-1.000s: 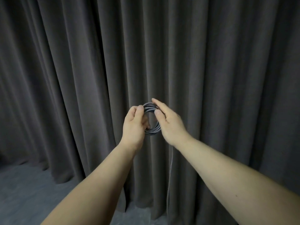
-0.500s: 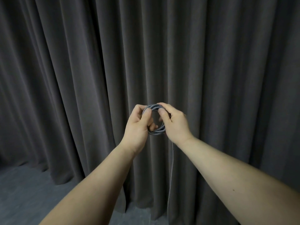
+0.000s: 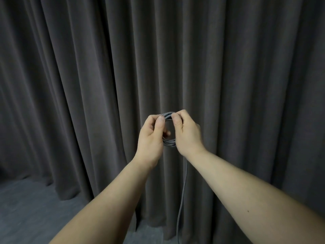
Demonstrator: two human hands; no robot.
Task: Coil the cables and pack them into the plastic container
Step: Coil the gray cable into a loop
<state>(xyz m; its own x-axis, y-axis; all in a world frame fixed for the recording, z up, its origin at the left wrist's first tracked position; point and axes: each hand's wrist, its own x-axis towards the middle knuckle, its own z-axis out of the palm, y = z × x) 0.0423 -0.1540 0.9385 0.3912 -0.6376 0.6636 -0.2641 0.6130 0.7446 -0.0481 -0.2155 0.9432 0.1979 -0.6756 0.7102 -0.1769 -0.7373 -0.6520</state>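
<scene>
A grey braided cable (image 3: pixel 169 142) is wound into a small ring held up at arm's length in front of a curtain. My left hand (image 3: pixel 151 138) pinches the ring's left side, thumb on top. My right hand (image 3: pixel 188 133) grips the ring's right side, thumb and fingers closed over its top. Both hands hide most of the ring; only its top and bottom arcs show. A loose tail of the cable (image 3: pixel 182 192) hangs straight down from under my right wrist to the bottom edge. No plastic container is in view.
A dark grey pleated curtain (image 3: pixel 88 85) fills the whole background close behind my hands. A strip of grey carpet floor (image 3: pixel 26 213) shows at the lower left.
My right hand has curled from open fingers over the ring's top to a closed grip on it. Both hands stayed roughly in place, and the ring has turned slightly.
</scene>
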